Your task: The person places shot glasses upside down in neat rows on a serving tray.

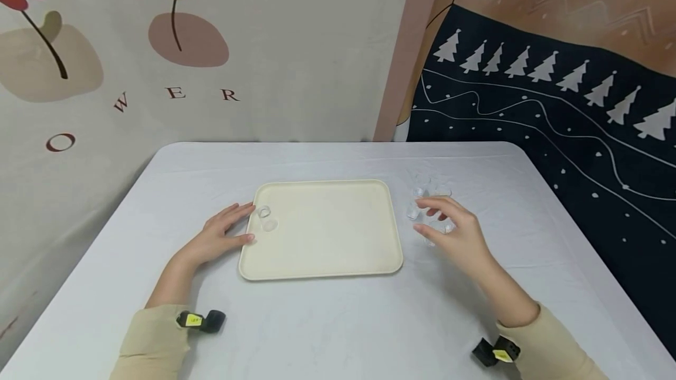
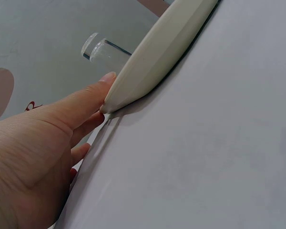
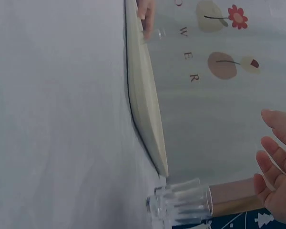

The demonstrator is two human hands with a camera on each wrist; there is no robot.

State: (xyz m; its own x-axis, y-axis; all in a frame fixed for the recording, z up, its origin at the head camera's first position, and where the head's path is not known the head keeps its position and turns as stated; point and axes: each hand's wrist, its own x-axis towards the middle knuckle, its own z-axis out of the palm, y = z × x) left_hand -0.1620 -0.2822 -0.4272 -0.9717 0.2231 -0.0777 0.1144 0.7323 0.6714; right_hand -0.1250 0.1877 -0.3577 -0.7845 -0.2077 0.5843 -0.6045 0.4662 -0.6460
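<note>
Lying on white tablecloth [image 1: 327, 327]: cream tray [image 1: 333, 233]. Behind right: tree-printed hanging [image 1: 560, 116].

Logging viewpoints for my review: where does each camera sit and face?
Head: worn there, facing forward and down at the tray; left hand, right hand and sleeves show.
Left wrist: worn there, facing the tray's edge; left hand shows.
Right wrist: worn there, facing tray and clear cups; both hands show.
Head and right wrist share tray and hands.

The head view is bright, with soft shadows on the counter [image 1: 338, 327]; both wrist views look dimmer and greyer.
</note>
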